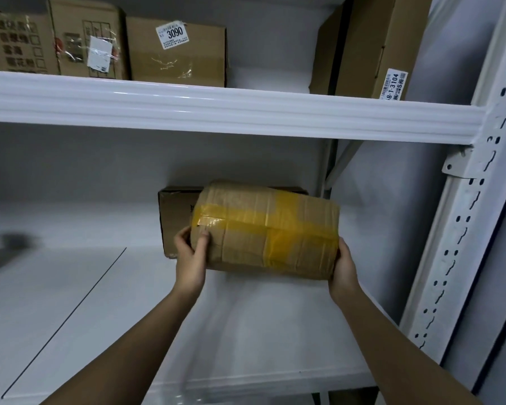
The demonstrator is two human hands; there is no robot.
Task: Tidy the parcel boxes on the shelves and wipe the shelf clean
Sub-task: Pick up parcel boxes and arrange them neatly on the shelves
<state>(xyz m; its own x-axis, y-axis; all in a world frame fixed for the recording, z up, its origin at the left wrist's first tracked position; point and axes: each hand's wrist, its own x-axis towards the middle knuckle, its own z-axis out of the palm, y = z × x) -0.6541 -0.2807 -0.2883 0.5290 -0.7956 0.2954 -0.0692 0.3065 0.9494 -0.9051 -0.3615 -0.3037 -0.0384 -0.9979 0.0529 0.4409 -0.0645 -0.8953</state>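
A brown parcel box wrapped in yellow tape is held between both hands over the white lower shelf. My left hand grips its left end, thumb on the front face. My right hand holds its right end, fingers hidden behind the box. Just behind it a second, plain cardboard box stands on the shelf, mostly covered by the taped box.
The upper shelf carries several boxes: a printed box, a box with a white label, one tagged 3090, and a tall leaning box. A perforated white upright bounds the right side.
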